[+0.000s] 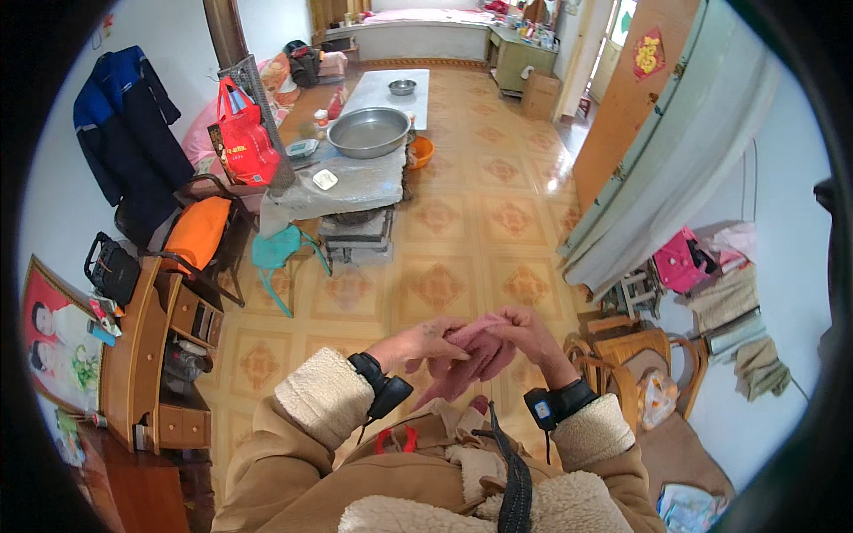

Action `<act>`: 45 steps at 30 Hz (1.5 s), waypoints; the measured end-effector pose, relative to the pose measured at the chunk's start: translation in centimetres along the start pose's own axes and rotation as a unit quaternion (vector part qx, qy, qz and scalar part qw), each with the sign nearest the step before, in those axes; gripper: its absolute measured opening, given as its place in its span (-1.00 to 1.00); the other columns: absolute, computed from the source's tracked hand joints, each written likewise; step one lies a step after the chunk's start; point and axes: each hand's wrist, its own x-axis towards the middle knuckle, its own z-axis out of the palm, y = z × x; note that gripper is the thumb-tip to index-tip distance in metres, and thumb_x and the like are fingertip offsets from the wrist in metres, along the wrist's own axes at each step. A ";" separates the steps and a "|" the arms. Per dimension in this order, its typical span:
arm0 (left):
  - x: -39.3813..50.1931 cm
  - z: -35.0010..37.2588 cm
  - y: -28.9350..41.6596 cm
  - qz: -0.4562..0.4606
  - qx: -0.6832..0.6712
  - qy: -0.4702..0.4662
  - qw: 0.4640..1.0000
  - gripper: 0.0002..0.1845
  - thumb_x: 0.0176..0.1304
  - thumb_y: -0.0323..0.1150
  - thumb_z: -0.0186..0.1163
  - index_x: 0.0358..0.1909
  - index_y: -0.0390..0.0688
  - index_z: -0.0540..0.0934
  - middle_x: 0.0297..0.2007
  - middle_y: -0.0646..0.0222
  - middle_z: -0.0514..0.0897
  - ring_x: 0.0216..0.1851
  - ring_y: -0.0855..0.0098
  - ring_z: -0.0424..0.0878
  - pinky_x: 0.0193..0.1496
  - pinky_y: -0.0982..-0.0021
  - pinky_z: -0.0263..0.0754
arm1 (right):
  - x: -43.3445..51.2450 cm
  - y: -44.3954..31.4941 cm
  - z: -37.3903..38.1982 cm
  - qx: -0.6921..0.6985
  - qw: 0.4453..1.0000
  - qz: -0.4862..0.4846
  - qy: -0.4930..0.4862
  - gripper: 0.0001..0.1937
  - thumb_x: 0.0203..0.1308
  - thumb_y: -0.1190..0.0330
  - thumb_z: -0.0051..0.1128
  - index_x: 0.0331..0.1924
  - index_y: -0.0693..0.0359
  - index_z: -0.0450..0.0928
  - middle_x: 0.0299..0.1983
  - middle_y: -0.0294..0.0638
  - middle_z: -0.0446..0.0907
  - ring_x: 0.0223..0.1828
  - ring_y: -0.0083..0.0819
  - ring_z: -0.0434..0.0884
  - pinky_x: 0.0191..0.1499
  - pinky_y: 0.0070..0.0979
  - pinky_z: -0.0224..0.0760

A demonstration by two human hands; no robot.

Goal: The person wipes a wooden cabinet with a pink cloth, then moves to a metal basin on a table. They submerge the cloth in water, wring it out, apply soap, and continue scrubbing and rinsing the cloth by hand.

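Note:
In front of my coat I hold up a crumpled pink cloth (pixel 474 353), its folds hanging down over the tiled floor (pixel 426 286). My left hand (pixel 426 341) grips the cloth's left side between thumb and fingers. At its upper right, my right hand (pixel 526 333) pinches the cloth. Both wrists carry black straps with small devices, and fleece cuffs show behind them. The lower end of the cloth reaches close to the coat front (pixel 406 480).
A long low table (pixel 380 183) bears a large metal basin (pixel 368 136). Before it stand a teal stool (pixel 280 250) and a chair with an orange cushion (pixel 198 230). On the left is a wooden cabinet (pixel 143 360); on the right, a wicker chair (pixel 630 350) and a hanging curtain (pixel 693 153).

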 end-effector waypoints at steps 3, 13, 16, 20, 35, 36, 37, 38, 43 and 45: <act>3.2 -1.7 -0.9 0.000 -0.089 -0.036 0.995 -0.86 -0.01 -0.37 0.20 -0.38 -0.13 0.50 -0.61 0.56 0.42 -0.57 0.68 0.35 -0.66 0.63 0.18 | 3.1 -0.8 -3.2 0.003 1.000 -0.019 -0.014 -0.90 0.05 0.44 0.05 -0.35 0.28 0.51 -0.45 -0.42 0.50 -0.39 -0.69 0.43 -0.31 -0.70 0.31; 9.8 -9.6 -0.8 0.017 -0.138 0.221 0.965 -0.84 0.00 -0.44 0.25 -0.33 -0.19 0.60 -0.44 0.54 0.60 -0.39 0.66 0.50 -0.27 0.61 0.39 | 15.1 -1.8 -14.9 0.090 0.994 -0.068 -0.006 -0.85 0.02 0.46 0.08 -0.29 0.30 0.51 -0.41 -0.40 0.51 -0.40 -0.69 0.42 -0.31 -0.72 0.30; 10.7 -12.7 -0.1 0.087 -0.157 0.285 0.941 -0.89 0.02 -0.47 0.23 -0.37 -0.19 0.60 -0.42 0.51 0.60 -0.35 0.65 0.51 -0.25 0.61 0.38 | 18.8 -1.4 -16.5 0.055 0.996 -0.073 -0.020 -0.86 0.01 0.47 0.08 -0.31 0.32 0.51 -0.41 -0.39 0.51 -0.40 -0.69 0.42 -0.33 -0.72 0.31; 13.0 -17.1 0.3 0.094 -0.145 0.357 0.918 -0.87 0.04 -0.42 0.22 -0.34 -0.20 0.58 -0.39 0.49 0.60 -0.35 0.64 0.50 -0.24 0.59 0.38 | 24.6 -1.5 -17.8 0.032 0.998 -0.055 -0.025 -0.85 0.01 0.48 0.08 -0.30 0.32 0.50 -0.40 -0.37 0.52 -0.37 -0.68 0.45 -0.29 -0.69 0.33; 26.5 -31.5 8.9 0.183 -0.260 0.235 0.919 -0.90 0.14 -0.48 0.05 -0.31 -0.24 0.51 -0.41 0.54 0.53 -0.38 0.70 0.44 -0.30 0.64 0.38 | 44.5 -3.8 -18.3 -0.068 0.976 0.011 -0.206 -0.82 0.05 0.41 0.10 -0.26 0.29 0.48 -0.41 -0.42 0.48 -0.37 -0.69 0.42 -0.32 -0.69 0.34; 27.6 -32.7 9.4 0.166 -0.193 0.291 0.922 -0.90 0.11 -0.49 0.09 -0.32 -0.23 0.52 -0.42 0.59 0.53 -0.39 0.71 0.43 -0.31 0.65 0.36 | 45.8 -3.7 -18.7 -0.051 0.973 0.018 -0.223 -0.82 0.05 0.40 0.09 -0.26 0.30 0.48 -0.42 -0.43 0.47 -0.38 -0.69 0.40 -0.33 -0.69 0.33; 28.2 -33.5 9.5 0.178 -0.187 0.314 0.914 -0.91 0.10 -0.50 0.09 -0.34 -0.23 0.52 -0.43 0.59 0.53 -0.39 0.72 0.43 -0.32 0.66 0.36 | 47.2 -3.6 -19.2 -0.026 0.969 0.015 -0.247 -0.82 0.06 0.40 0.09 -0.27 0.30 0.47 -0.42 -0.43 0.46 -0.38 -0.69 0.39 -0.33 -0.68 0.32; 29.0 -34.5 9.6 0.191 -0.183 0.333 0.905 -0.92 0.09 -0.50 0.09 -0.36 -0.22 0.53 -0.43 0.59 0.53 -0.40 0.72 0.43 -0.32 0.66 0.36 | 48.9 -3.4 -19.9 -0.049 0.967 0.022 -0.248 -0.81 0.06 0.39 0.09 -0.26 0.30 0.46 -0.42 -0.44 0.46 -0.39 -0.70 0.38 -0.34 -0.68 0.32; 33.5 -38.5 10.8 0.195 -0.194 0.385 0.881 -0.83 0.06 -0.52 0.10 -0.26 -0.20 0.51 -0.33 0.54 0.52 -0.29 0.68 0.42 -0.21 0.62 0.34 | 57.2 -3.3 -23.5 -0.076 0.959 -0.007 -0.274 -0.83 0.12 0.37 0.02 -0.27 0.30 0.45 -0.44 -0.45 0.44 -0.41 -0.72 0.34 -0.36 -0.68 0.28; 35.4 -40.1 11.5 0.251 -0.190 0.418 0.852 -0.75 0.05 -0.50 0.12 -0.17 -0.18 0.49 -0.26 0.52 0.51 -0.22 0.65 0.41 -0.14 0.58 0.31 | 60.5 -4.4 -24.9 -0.038 0.955 -0.039 -0.293 -0.84 0.15 0.37 -0.02 -0.30 0.30 0.45 -0.45 -0.44 0.43 -0.41 -0.72 0.33 -0.35 -0.69 0.27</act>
